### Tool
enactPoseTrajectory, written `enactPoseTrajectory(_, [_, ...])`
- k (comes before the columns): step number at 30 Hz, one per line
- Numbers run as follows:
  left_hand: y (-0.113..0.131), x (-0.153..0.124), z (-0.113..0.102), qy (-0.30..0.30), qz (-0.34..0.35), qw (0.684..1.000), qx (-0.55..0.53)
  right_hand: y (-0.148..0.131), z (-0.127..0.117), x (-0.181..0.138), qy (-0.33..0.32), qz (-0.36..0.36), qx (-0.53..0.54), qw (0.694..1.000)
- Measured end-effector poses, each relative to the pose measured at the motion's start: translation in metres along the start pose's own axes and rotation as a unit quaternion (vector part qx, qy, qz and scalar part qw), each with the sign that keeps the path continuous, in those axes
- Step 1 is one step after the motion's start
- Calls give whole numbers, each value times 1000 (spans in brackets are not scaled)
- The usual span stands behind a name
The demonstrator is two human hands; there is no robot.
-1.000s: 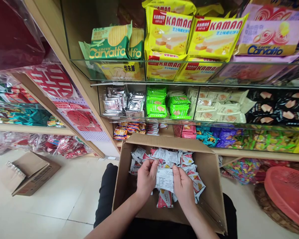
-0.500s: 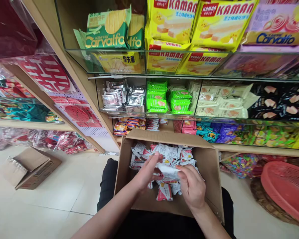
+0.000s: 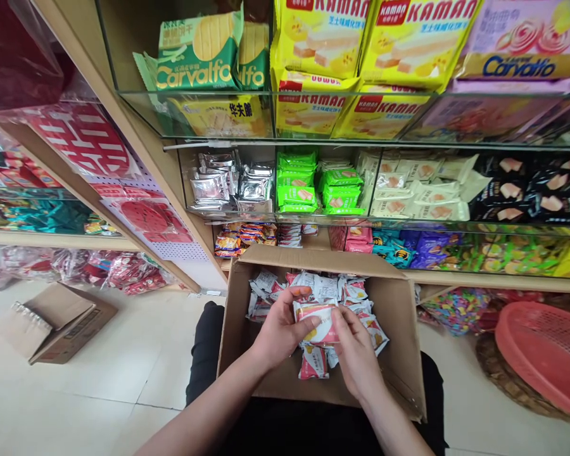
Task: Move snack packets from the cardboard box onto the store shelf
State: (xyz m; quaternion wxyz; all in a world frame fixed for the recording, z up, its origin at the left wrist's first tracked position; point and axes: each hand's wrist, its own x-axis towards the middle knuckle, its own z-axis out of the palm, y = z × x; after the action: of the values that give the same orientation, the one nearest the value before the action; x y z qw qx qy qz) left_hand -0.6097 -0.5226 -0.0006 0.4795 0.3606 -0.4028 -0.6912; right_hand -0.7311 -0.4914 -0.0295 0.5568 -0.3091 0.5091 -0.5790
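Between both my hands is a pink-and-white snack packet (image 3: pixel 313 318), its printed face turned up. My left hand (image 3: pixel 281 326) grips its left side, thumb lying over the front. The fingers of my right hand (image 3: pixel 354 345) pinch its right edge. Beneath them stands an open cardboard box (image 3: pixel 399 342) on my lap, holding many loose packets of the same look (image 3: pixel 313 363). My hands hide part of the pile.
Ahead, shelves with glass fronts (image 3: pixel 313 220) hold silver, green, cream and black packets. A pink plastic basket (image 3: pixel 541 354) rests on a woven tray (image 3: pixel 498 380) at the right. Another cardboard box (image 3: pixel 76 329) lies on the tiled floor (image 3: pixel 99 405) at the left.
The packet has turned from its pale side to its printed front. My left hand has closed onto it, and my right hand has shifted slightly left.
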Motion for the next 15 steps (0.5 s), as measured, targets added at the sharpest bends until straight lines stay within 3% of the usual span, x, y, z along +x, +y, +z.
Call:
enactPoseTrajectory(7, [-10, -3, -6, -42, -98, 994, 16, 1, -8, 5, 50, -3, -22, 999])
enactPoseTrajectory(11, [-16, -6, -6, -23, -76, 997, -5, 4, -12, 7, 67, 27, 32, 997])
enactPoseTrajectory(15, [-18, -6, -2, 31, -27, 999, 21, 2, -6, 2, -1, 53, 111, 992])
